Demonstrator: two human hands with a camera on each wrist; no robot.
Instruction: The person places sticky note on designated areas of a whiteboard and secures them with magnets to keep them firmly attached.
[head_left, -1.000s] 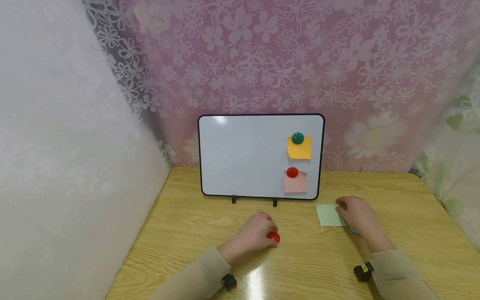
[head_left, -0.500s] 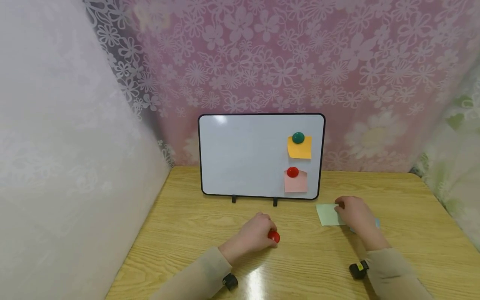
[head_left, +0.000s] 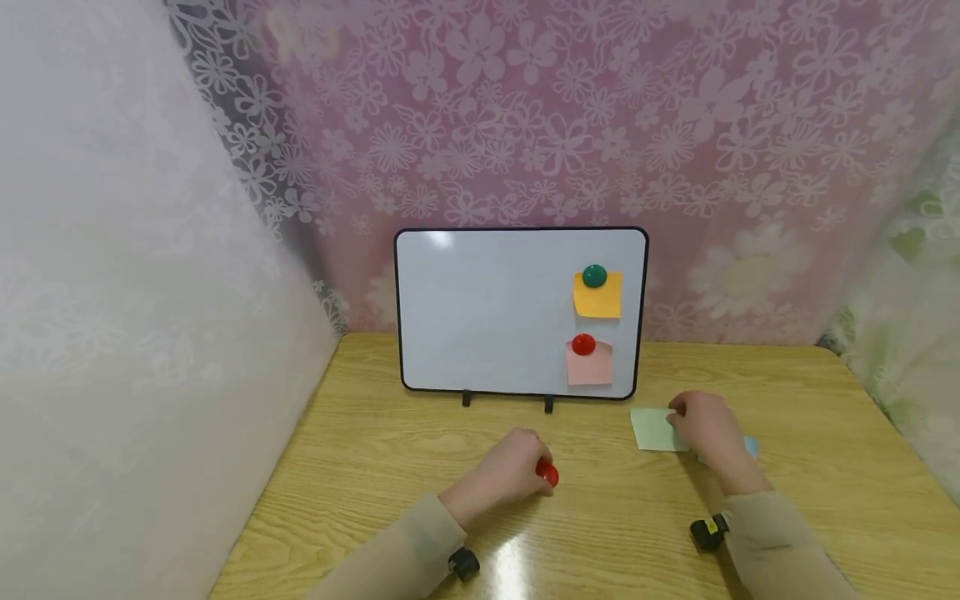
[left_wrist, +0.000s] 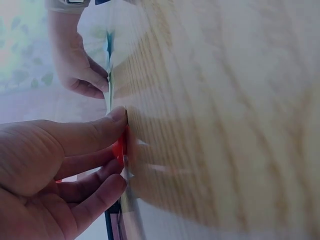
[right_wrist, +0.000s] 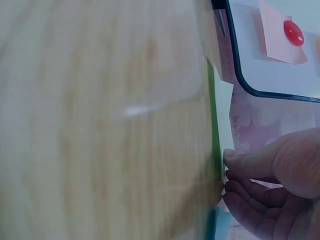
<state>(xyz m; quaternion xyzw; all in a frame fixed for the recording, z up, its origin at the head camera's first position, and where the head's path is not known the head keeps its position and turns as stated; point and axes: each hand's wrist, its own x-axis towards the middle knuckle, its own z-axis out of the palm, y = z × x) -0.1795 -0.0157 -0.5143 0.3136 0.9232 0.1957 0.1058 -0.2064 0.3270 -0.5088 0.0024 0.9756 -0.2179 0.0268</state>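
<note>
Left hand: yours, thumb and fingers pinching the red magnet at the tabletop.
Right hand: yours, pinching the green note near its right edge.
Blue note: on the tabletop, partly hidden by your right arm.

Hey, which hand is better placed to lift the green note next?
Probably the right hand: it touches the green note at its near side, while the left hand is farther off and grips a red magnet.

No legible txt; no nos.
</note>
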